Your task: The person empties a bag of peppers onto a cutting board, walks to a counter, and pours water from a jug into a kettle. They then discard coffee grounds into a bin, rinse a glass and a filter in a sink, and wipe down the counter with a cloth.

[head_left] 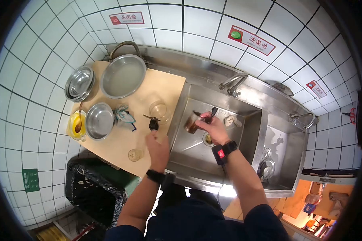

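Note:
My left hand (157,148) is closed around the black base of a blade assembly (153,122), its metal blades pointing up, above the right side of the board. Just behind the blades, a clear glass bowl (160,108) stands on the board. Over the sink basin (193,160), my right hand (214,129) grips a see-through jar (191,124) with brown contents or residue, tilted to the left. A black part, seemingly the jar's handle, shows beyond my fingers. Beneath the jar lies the drain (208,139); a pale cloth or scrap (232,120) rests to its right.
The wooden board (165,84) carries a large basin of cloudy water (123,76), stacked steel bowls (80,82), a steel bowl (99,121), a yellow-filled pitcher (77,124), a crumpled bag (124,116) and a small glass (134,155). A faucet (234,84) overhangs the sink; a lined bin (88,193) stands lower left.

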